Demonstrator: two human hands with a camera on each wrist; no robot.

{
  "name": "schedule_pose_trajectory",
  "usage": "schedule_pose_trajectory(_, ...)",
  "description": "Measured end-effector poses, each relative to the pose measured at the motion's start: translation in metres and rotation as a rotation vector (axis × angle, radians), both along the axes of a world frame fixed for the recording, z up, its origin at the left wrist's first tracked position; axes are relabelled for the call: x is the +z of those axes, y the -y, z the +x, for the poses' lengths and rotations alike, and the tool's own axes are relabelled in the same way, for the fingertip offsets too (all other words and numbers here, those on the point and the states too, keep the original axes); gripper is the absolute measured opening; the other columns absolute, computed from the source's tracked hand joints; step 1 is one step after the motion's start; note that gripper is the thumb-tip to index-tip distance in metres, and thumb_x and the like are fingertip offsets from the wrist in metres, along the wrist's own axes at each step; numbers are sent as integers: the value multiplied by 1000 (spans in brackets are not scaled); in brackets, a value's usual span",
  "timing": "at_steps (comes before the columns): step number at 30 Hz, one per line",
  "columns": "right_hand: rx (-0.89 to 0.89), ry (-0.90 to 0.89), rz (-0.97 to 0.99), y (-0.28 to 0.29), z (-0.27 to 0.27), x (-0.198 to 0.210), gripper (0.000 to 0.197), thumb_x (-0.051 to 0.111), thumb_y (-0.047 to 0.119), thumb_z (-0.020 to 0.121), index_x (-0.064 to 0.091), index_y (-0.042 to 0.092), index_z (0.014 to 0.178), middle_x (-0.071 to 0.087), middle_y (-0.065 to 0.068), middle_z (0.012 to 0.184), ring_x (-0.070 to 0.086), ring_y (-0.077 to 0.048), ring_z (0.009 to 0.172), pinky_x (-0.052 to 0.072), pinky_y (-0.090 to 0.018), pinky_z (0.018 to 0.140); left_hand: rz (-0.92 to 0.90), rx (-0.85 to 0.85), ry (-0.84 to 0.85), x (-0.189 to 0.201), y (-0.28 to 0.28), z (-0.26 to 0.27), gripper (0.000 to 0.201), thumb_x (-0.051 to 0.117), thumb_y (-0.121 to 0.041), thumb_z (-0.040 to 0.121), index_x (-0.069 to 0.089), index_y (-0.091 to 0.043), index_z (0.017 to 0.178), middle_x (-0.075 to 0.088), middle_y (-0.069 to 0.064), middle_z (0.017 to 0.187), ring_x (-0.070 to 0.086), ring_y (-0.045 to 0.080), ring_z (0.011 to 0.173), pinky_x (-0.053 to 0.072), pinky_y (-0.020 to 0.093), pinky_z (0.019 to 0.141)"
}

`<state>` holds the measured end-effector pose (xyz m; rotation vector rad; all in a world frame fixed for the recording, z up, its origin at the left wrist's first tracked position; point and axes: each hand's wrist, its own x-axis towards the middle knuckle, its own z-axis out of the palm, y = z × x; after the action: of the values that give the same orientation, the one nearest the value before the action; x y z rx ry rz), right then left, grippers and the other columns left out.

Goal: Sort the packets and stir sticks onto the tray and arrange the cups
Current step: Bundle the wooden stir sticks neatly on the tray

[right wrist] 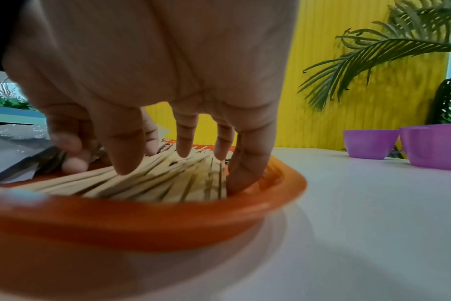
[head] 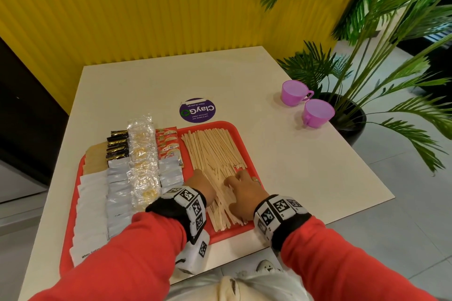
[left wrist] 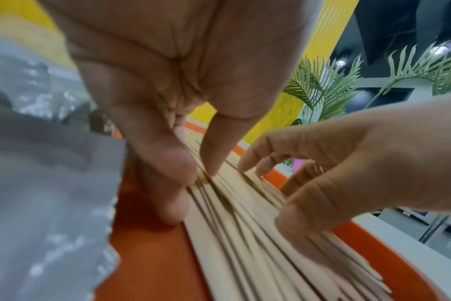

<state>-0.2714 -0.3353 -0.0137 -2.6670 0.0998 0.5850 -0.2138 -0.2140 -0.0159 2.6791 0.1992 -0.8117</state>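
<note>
A red tray (head: 221, 233) holds rows of packets: white (head: 89, 205), silver (head: 118, 190), clear (head: 141, 154), black (head: 117, 146) and red coffee ones (head: 168, 144). Wooden stir sticks (head: 212, 151) lie fanned on the tray's right part. My left hand (head: 199, 182) touches the sticks' left side with straight fingers. My right hand (head: 238, 182) presses its spread fingertips on their right side. In the left wrist view the left hand (left wrist: 193, 177) and the right hand (left wrist: 322, 173) flank the sticks (left wrist: 245, 234). Right wrist view: right hand (right wrist: 183, 154) on the sticks (right wrist: 154, 183). Two purple cups (head: 293, 93) (head: 316, 112) stand upright at the table's right edge.
A cream table (head: 305, 166) stands against a yellow ribbed wall (head: 146, 7). A purple round sticker (head: 197, 110) lies behind the tray. A potted palm (head: 367, 56) leans over the table's right side near the cups. The floor drops off past the table's right edge.
</note>
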Motion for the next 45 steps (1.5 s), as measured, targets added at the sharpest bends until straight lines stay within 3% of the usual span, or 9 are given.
schedule_pose_trajectory(3, -27, 37, 2, -3, 0, -2, 57, 57, 12, 82, 36, 26, 133, 29, -7, 136, 39, -34, 119, 42, -39, 98, -10, -63, 5, 1, 6, -1, 51, 56, -13, 89, 31, -1, 132, 58, 14, 121, 61, 27, 107, 50, 30, 82)
schedule_pose_trajectory(7, -53, 57, 25, -2, 2, -2, 61, 51, 3, 84, 32, 24, 138, 29, -9, 137, 41, -35, 120, 40, -39, 100, -17, -104, 17, 3, 5, -2, 46, 56, -12, 88, 40, 0, 129, 58, 15, 121, 61, 29, 108, 51, 33, 88)
schedule_pose_trajectory(14, -36, 36, 19, 5, 2, -2, 61, 47, 0, 84, 34, 25, 138, 31, -7, 137, 41, -32, 120, 41, -39, 101, -83, 27, -78, 8, 11, 0, 57, 55, -13, 86, 28, -2, 134, 58, 16, 117, 64, 31, 102, 55, 38, 85)
schedule_pose_trajectory(20, 66, 52, 1, 0, 2, -4, 53, 54, 16, 87, 38, 24, 137, 35, -4, 134, 42, -31, 118, 39, -36, 98, 15, -39, -50, 8, 10, -5, 48, 49, -12, 95, 28, 2, 135, 53, 11, 131, 55, 21, 117, 43, 25, 96)
schedule_pose_trajectory(26, -7, 110, 27, 9, 5, -2, 55, 47, 8, 88, 34, 20, 139, 36, -5, 139, 42, -33, 122, 37, -39, 102, -18, -55, -55, 10, 10, -6, 67, 61, -12, 87, 19, 1, 138, 56, 14, 124, 58, 27, 111, 50, 29, 83)
schedule_pose_trajectory(31, 5, 44, -34, 18, 7, -5, 45, 44, 1, 88, 45, 14, 132, 42, -9, 129, 51, -31, 113, 43, -36, 97, -187, -8, 57, 10, 11, -10, 50, 53, -5, 83, 31, -17, 125, 63, 11, 93, 66, 28, 79, 55, 34, 66)
schedule_pose_trajectory(37, 32, 28, -41, 17, 10, -1, 48, 43, 11, 92, 36, 20, 139, 38, -10, 131, 51, -30, 112, 43, -34, 94, -118, -179, 94, 10, 11, -11, 44, 51, -6, 86, 37, -16, 126, 49, 0, 74, 56, 20, 73, 43, 27, 60)
schedule_pose_trajectory(41, 18, -12, -113, 18, 11, -2, 39, 43, 5, 90, 46, 12, 129, 41, -12, 127, 55, -31, 105, 46, -36, 89, -85, -204, 98, 11, 11, -6, 45, 47, -3, 86, 36, -11, 129, 39, -2, 69, 51, 18, 78, 40, 27, 65)
schedule_pose_trajectory(45, -11, -9, -100, 20, 13, -1, 38, 41, 6, 91, 46, 10, 128, 40, -12, 129, 54, -31, 109, 45, -35, 91, -95, -207, 126, 9, 12, -12, 45, 50, -11, 88, 34, -15, 130, 43, -3, 69, 48, 13, 62, 35, 24, 49)
